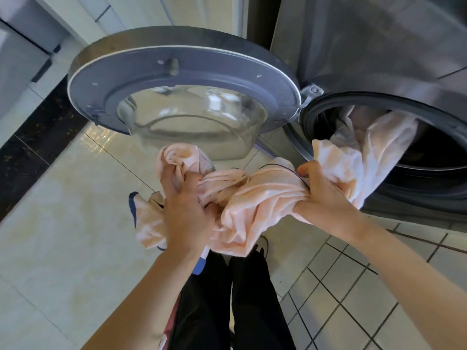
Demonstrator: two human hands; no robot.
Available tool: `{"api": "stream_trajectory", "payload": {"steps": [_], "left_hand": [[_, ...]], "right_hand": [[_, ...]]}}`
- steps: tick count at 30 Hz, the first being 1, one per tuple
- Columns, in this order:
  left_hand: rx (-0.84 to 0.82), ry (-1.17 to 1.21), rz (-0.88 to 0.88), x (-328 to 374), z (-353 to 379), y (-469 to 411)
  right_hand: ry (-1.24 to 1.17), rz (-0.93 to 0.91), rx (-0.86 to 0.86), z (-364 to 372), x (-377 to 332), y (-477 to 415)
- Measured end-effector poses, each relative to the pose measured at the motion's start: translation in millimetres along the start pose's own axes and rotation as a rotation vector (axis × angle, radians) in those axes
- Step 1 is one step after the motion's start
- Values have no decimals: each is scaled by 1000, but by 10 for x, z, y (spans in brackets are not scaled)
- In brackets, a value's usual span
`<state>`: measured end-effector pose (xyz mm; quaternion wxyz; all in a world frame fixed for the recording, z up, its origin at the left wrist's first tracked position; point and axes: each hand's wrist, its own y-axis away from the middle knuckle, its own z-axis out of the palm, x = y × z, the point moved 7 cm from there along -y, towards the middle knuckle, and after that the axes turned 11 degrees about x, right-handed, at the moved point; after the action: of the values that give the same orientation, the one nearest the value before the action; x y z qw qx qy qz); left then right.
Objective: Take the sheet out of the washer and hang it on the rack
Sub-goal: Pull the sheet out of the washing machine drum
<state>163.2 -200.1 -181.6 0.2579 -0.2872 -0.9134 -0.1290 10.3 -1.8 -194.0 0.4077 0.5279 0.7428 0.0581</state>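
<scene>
While the washer (379, 46) is standing with its round door (182, 79) swung wide open, the peach sheet (252, 198) is trailing out of the drum opening (434, 152), one end lying inside and the rest bunching in front of the person. The left grip (185, 210) is clutching a wad of the cloth with curled fingers, and the right grip (326, 195) is clenching it nearer the washer's mouth. A loose fold is hanging above the tiled floor (63, 223).

Sheet (255, 198) seemingly half inside washer (379, 46)
</scene>
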Motion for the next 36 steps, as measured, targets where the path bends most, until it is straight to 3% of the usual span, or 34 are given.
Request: {"api": "stream_trajectory", "payload": {"steps": [5,8,14,27,32,36], "left_hand": [[-57,48,-105,83,87,42],[-47,-30,-80,99,31,22],[-37,-167,83,135,-39,-12],[-132,-141,213,163,39,-27],[-172,-133,247,183,109,-1],[-302,-100,273,170,179,14]], "right_hand": [[-122,-187,183,-52,-343,152],[5,-369,235,-33,-443,209],[290,-514,184,172,-407,282],[336,-482,292,191,-376,209],[330,-478,260,153,-324,213],[308,-475,204,93,-266,180]]}}
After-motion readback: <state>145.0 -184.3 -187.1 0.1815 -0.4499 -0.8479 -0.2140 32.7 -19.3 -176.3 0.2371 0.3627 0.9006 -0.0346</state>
